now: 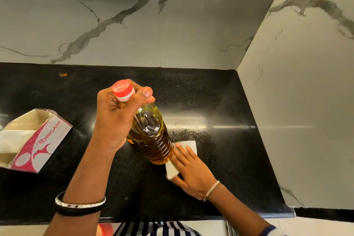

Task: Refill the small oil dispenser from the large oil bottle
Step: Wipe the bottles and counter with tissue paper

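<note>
**Bottle gripped, tissue pressed flat**

The left hand (115,119) curls its fingers round the neck of the large oil bottle (151,136), under its red cap (123,90), mid-surface (220,101). The right hand (191,168) presses straight fingers on a white tissue (189,144) beside the bottle's base.
</note>
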